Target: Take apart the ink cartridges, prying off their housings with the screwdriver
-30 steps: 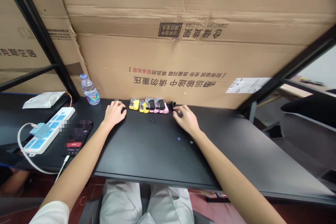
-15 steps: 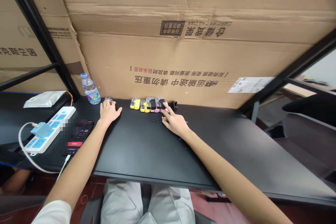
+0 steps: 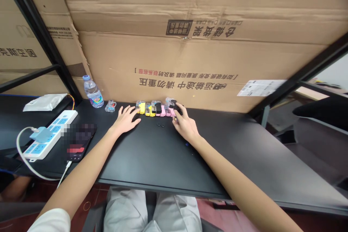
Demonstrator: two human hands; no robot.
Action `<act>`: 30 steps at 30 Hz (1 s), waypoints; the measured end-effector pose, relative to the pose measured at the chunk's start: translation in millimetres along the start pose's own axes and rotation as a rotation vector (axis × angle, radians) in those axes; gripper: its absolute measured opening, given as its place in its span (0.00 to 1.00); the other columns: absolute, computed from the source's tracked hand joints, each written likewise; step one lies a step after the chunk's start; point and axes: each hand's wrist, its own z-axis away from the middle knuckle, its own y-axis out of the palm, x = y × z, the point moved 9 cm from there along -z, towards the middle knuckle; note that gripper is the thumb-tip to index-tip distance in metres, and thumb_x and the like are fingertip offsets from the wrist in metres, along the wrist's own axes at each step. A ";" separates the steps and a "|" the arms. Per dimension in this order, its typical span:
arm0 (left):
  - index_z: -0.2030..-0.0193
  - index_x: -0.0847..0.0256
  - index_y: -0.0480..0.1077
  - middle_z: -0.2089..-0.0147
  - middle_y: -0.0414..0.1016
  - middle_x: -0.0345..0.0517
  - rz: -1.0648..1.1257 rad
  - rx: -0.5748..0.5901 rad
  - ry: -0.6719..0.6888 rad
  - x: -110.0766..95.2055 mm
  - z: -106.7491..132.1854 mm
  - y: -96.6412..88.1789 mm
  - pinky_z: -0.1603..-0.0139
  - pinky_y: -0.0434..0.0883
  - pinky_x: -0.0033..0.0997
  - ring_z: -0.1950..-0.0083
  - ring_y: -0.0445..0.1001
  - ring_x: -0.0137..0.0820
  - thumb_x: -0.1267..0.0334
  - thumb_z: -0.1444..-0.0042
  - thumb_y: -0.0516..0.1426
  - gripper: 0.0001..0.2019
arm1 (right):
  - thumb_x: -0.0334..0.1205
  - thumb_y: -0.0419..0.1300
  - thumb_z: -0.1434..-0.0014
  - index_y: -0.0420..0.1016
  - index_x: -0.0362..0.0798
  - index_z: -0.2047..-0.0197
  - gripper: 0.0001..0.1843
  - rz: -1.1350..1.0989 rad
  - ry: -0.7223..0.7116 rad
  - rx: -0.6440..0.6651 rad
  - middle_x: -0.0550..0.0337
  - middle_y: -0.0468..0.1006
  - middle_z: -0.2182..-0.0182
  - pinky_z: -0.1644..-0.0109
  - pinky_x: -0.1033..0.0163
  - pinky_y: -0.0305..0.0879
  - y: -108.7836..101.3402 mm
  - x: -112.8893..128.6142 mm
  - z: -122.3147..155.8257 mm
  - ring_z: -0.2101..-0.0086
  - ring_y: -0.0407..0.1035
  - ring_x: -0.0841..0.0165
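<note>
Small clear plastic pieces with coloured parts stand in a row against the cardboard: a yellow one point(image 3: 141, 107), a second yellow one point(image 3: 150, 110), a black-and-pink stack point(image 3: 157, 108) and a pink one point(image 3: 170, 111). My left hand point(image 3: 125, 120) is spread open at the row's left end, its fingertips by the first yellow piece. My right hand point(image 3: 186, 126) is closed on a clear-and-black plastic piece point(image 3: 172, 102), tilted above the pink one. The fingers partly hide this piece. A clear piece with a red part point(image 3: 110, 106) lies to the left of my left hand.
Two small black rings point(image 3: 160, 125) lie on the black table point(image 3: 152, 156) before the row. At left are a water bottle point(image 3: 92, 92), a phone point(image 3: 81, 143), a power strip point(image 3: 51, 136) with a white cable, and a white packet point(image 3: 45, 102). Cardboard point(image 3: 116, 50) walls the back.
My left hand has moved right, off the clear piece with the red part, to the yellow pieces. My right hand has lifted and tilted the clear-and-black piece off the pink one.
</note>
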 end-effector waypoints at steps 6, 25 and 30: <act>0.25 0.52 0.65 0.23 0.65 0.53 0.050 0.024 0.017 -1.3 1.0 0.1 0.21 0.47 0.70 0.19 0.53 0.58 0.52 0.29 0.56 0.27 | 0.36 0.57 0.31 0.77 0.49 0.39 0.19 -0.146 0.014 -0.194 0.43 0.65 0.27 0.74 0.61 0.75 -27.8 0.8 8.4 0.63 0.81 0.63; 0.42 0.53 0.74 0.38 0.82 0.47 0.397 -0.209 0.373 -82.0 15.3 -45.8 0.28 0.58 0.49 0.36 0.77 0.40 0.58 0.25 0.58 0.10 | 0.37 0.59 0.27 0.80 0.54 0.38 0.18 -0.801 -0.230 0.013 0.46 0.73 0.33 0.65 0.62 0.80 -36.5 70.5 28.6 0.75 0.73 0.76; 0.44 0.55 0.76 0.44 0.84 0.49 0.695 -0.212 0.171 -58.5 8.5 -47.4 0.34 0.69 0.45 0.41 0.79 0.42 0.49 0.28 0.59 0.15 | 0.43 0.62 0.29 0.87 0.53 0.48 0.13 -0.849 -0.069 0.014 0.48 0.78 0.38 0.72 0.62 0.75 -31.8 45.1 21.9 0.78 0.68 0.76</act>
